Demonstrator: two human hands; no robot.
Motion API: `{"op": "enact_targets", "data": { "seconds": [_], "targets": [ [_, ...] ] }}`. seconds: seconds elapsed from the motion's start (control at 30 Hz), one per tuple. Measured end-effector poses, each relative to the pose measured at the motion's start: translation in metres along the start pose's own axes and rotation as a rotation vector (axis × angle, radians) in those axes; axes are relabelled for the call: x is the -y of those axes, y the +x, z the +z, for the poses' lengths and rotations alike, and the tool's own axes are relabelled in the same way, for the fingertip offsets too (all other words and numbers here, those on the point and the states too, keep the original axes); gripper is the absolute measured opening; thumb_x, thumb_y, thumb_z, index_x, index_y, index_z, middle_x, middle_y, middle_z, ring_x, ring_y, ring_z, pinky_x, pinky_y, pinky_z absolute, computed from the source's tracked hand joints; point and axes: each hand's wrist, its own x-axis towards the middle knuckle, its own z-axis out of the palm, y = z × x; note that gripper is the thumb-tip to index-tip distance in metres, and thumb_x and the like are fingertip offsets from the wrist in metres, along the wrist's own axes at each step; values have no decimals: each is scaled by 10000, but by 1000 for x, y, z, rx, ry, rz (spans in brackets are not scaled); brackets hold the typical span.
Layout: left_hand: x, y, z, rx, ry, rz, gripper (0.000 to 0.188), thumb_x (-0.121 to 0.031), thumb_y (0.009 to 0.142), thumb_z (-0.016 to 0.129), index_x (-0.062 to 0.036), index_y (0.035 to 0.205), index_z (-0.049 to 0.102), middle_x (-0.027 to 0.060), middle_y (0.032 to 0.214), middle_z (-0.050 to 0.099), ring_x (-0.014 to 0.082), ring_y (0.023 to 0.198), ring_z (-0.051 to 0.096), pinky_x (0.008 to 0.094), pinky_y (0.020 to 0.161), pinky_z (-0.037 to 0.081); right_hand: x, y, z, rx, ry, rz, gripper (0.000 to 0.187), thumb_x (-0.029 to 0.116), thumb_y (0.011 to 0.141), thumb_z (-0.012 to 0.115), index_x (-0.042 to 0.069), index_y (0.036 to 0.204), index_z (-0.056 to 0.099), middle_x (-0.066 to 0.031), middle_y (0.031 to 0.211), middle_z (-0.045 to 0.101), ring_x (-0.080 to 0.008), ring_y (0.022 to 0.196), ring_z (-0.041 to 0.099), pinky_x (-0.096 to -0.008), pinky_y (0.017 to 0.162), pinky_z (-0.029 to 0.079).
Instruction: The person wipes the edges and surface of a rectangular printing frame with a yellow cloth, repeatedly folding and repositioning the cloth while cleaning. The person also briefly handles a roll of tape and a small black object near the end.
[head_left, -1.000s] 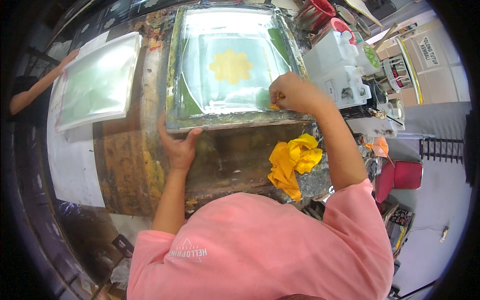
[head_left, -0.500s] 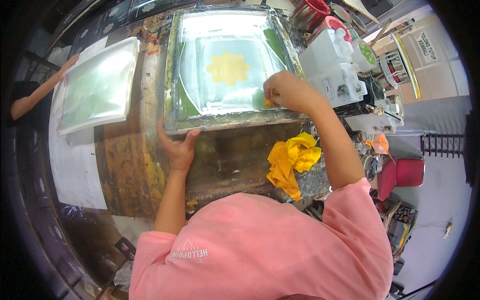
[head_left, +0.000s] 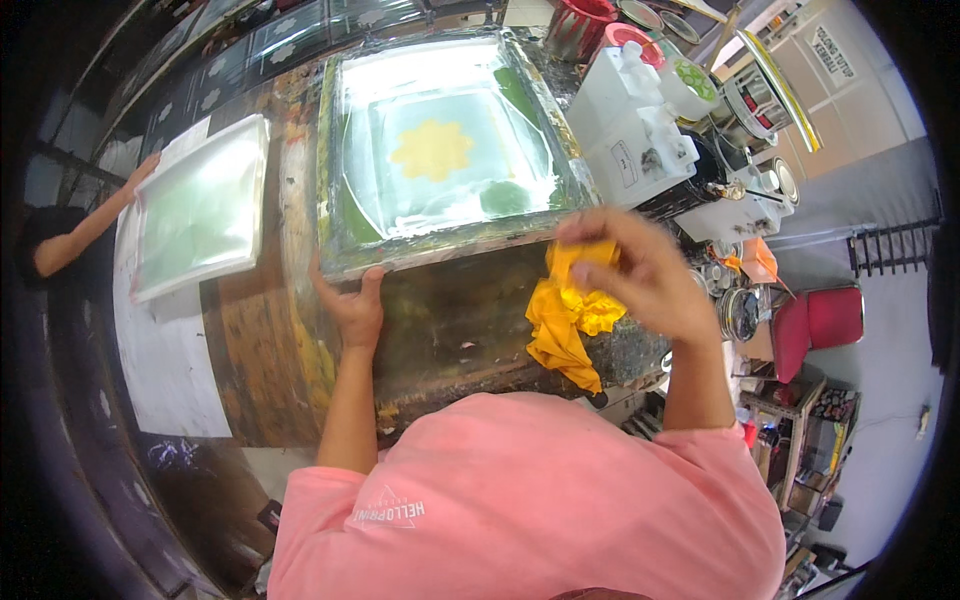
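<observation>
A silk-screen frame (head_left: 445, 250) lies on the worktable, its green mesh smeared with white around a pale yellow flower-shaped patch (head_left: 432, 150). My left hand (head_left: 355, 308) grips the frame's near left corner, thumb up against the edge and fingers partly hidden behind it. Just off the near right corner is my right hand (head_left: 650, 275), blurred by motion. Between its thumb and fingers shows the upper part of a crumpled yellow cloth (head_left: 565, 335); the rest of the cloth rests on the table.
At the left, another person's hand (head_left: 147, 170) touches a stack of clear plastic sheets (head_left: 200, 215) over white paper (head_left: 175, 385). White jugs (head_left: 630, 130), a red can (head_left: 578, 25) and other tubs crowd the right side. A red chair (head_left: 830, 318) stands beyond.
My right hand has left the mesh and come back toward me to the yellow cloth. A green spot now shows near the mesh's lower right. My left hand keeps its hold.
</observation>
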Motion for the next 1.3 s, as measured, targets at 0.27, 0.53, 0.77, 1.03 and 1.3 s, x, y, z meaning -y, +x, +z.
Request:
{"op": "enact_targets", "data": {
  "seconds": [0.27,0.53,0.77,1.03,1.3],
  "targets": [
    [-44,24,15,-94,102,42,756,-182,850,789,21,1427,345,153,1334,493,242,1210,503,371,1040,408,-75,-23,86,-261,756,621,404,63,899,694,-19,1255,524,-110,1074,627,-156,951,628,-273,860,508],
    [-41,35,10,-72,104,90,739,-234,867,762,20,1426,352,154,1323,505,245,1206,510,376,1039,410,-126,45,97,-645,1415,509,186,59,963,550,33,1147,560,-96,1206,604,-238,1088,622,-401,974,540],
    [-39,26,10,-46,22,70,807,-330,844,787,14,1420,338,140,1310,491,236,1181,519,377,1026,421,-128,33,89,-498,1926,421,335,224,1000,538,38,1279,535,-124,1289,595,-269,1138,608,-390,959,555],
    [-33,21,6,-42,56,58,900,-459,797,814,21,1395,343,132,1253,512,225,1101,568,358,948,492,-168,26,96,-604,1827,458,314,87,918,663,47,1213,565,-79,1178,633,-203,1067,630,-338,925,566],
    [-33,24,6,-40,62,77,883,-436,798,820,31,1389,359,132,1243,524,218,1088,575,349,933,493,-181,22,91,-458,1781,418,259,56,940,606,59,1195,561,-71,1169,620,-205,1038,622,-347,916,558]
  ]
}}
